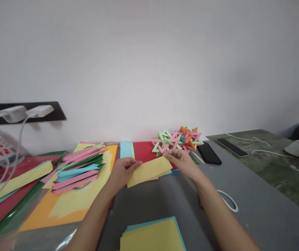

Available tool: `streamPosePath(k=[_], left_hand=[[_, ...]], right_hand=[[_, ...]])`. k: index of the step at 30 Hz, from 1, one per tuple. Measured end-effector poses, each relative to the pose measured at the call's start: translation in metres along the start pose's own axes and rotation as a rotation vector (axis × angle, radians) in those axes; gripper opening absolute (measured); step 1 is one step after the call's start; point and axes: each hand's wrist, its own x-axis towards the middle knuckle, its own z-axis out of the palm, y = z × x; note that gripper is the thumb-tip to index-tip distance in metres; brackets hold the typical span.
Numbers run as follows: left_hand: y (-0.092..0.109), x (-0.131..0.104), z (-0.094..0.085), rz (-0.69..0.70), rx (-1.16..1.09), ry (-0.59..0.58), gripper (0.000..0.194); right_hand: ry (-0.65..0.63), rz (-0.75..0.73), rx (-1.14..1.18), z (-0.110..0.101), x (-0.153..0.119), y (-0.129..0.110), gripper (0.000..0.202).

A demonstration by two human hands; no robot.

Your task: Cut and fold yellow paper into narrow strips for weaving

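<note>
A layered yellow rectangular piece of paper (149,170) lies in the centre of the frame, held above the grey surface (253,205), its long axis running left to right and tilting up to the right. It spans the gap between the two hands, so neither is nearer: the left hand (122,170) grips its left end between thumb and curled fingers, while the right hand (184,163) pinches its upper right corner. Just behind the right fingers stands a light-green and pink folded-paper star (166,141). Below, at the bottom centre, lies a stack of yellow and blue paper sheets (151,235), apart from both hands. As for containers, a clear plastic bag with red print (1,148) sits at the left edge; its contents are unclear. Glossy transparent plastic (65,240) shows at lower left, seemingly around coloured sheets.
</note>
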Motion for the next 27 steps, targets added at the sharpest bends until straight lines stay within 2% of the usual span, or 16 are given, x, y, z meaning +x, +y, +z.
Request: streamPosePath(k=[4,8,12,16,18,22,27], left_hand=[[-0.002,0.001,0.000,-0.101,-0.184,0.045,0.032],[-0.005,0.001,0.000,-0.154,-0.314,-0.002,0.035],[-0.004,0.000,0.001,-0.156,-0.333,-0.013,0.037],[-0.004,0.000,0.001,-0.133,-0.311,-0.049,0.037],[-0.004,0.001,0.002,-0.121,-0.283,-0.076,0.037],[-0.005,0.000,0.007,-0.068,-0.225,-0.186,0.035],[0.001,-0.006,0.014,0.049,-0.236,-0.350,0.032]], right_hand=[[-0.007,0.007,0.206,0.002,-0.003,-0.012,0.037],[-0.051,-0.020,0.333,0.006,-0.008,-0.023,0.043],[-0.005,-0.082,0.333,0.008,-0.009,-0.025,0.040],[-0.019,-0.106,0.289,0.009,-0.007,-0.022,0.035],[0.006,-0.136,0.269,0.010,-0.006,-0.021,0.034],[0.018,-0.173,0.239,0.015,-0.006,-0.022,0.045],[0.026,-0.180,0.152,0.028,-0.009,-0.021,0.037]])
